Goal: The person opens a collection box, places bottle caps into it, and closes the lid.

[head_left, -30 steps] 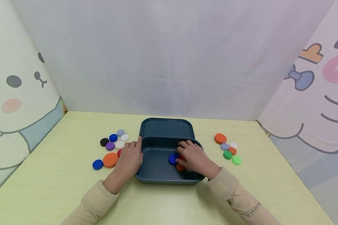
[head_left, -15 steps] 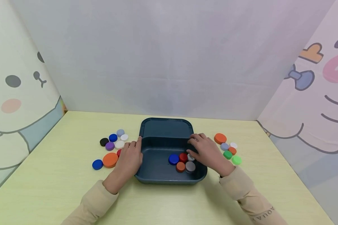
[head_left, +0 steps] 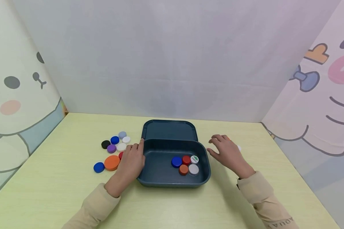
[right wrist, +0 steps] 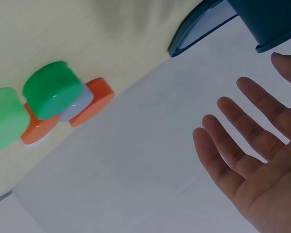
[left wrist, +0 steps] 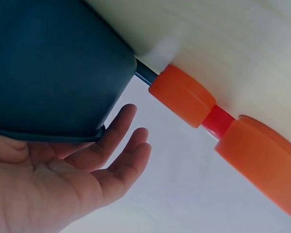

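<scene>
Box: the dark blue-green box [head_left: 172, 185] stands in the middle of the tabletop [head_left: 172, 206], with a matching dark panel [head_left: 170, 131] behind it, toward the tabletop's back edge.
Left hand: the left hand [head_left: 133, 162] rests on the box's left rim, fingers loosely bent and laid along it, thumb side toward the inside.
Right hand: the right hand [head_left: 227, 154] is over the tabletop just beyond the box's right rim, fingers and thumb spread apart.
Caps in the box: right of its middle lie a blue cap [head_left: 176, 162], a red cap [head_left: 186, 160], a white cap [head_left: 194, 159], an orange-red cap [head_left: 183, 170] and a greyish-white cap [head_left: 193, 169].
Caps toward the left edge: black [head_left: 105, 144], purple [head_left: 111, 148], pale and blue ones, and a large orange cap [head_left: 112, 163].
Caps toward the right edge: a dark green cap [right wrist: 52, 90] and a light green cap [right wrist: 7, 119], beside orange and pale ones, mostly behind the right hand in the head view.
Cap print: the white cap bears a green mark; its lettering is too small to read.
Sleeve lettering: the beige right sleeve [head_left: 270, 203] shows dark capitals, apparently AQUA.
</scene>
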{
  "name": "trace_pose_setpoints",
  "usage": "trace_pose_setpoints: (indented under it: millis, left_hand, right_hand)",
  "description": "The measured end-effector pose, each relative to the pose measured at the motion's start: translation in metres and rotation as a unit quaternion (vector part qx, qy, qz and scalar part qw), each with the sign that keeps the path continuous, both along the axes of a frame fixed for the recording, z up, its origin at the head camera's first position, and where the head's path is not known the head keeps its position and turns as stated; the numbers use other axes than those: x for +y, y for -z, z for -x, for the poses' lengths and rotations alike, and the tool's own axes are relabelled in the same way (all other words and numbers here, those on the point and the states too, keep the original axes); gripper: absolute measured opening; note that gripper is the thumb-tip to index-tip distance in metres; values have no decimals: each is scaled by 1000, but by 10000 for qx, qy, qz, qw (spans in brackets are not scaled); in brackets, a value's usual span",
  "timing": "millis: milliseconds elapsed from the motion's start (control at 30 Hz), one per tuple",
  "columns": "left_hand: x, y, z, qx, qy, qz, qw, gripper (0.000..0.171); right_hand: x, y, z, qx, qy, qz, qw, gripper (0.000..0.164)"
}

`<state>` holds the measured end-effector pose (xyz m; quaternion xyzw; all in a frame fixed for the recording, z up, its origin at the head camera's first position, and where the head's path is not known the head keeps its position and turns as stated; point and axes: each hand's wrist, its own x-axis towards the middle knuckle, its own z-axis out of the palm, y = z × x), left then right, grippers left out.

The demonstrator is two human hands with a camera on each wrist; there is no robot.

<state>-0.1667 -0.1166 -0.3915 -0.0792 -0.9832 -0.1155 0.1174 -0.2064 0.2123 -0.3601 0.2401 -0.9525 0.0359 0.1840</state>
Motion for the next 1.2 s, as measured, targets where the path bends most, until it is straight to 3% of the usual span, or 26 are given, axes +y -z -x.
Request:
trace_pose_setpoints:
  millis: [267, 567, 967, 1200]
  left_hand:
    - [0, 0, 0, -55, 3, -76, 10000, 58]
    - [1, -1, 0, -39, -8, -23, 10000, 58]
    - [1, 0, 1, -89, -22, -50, 9999, 59]
    - [0, 1, 1, -111, -14, -72, 9999, 58]
  right_hand:
    - [29, 11, -1, -103, 321, 186, 9993, 26]
    - [55, 19, -7, -598, 805, 156, 9948, 31]
    - [77, 26, -12, -1000, 1034, 43, 9896, 31]
    - [80, 29, -12, -987, 1037, 99, 9896, 31]
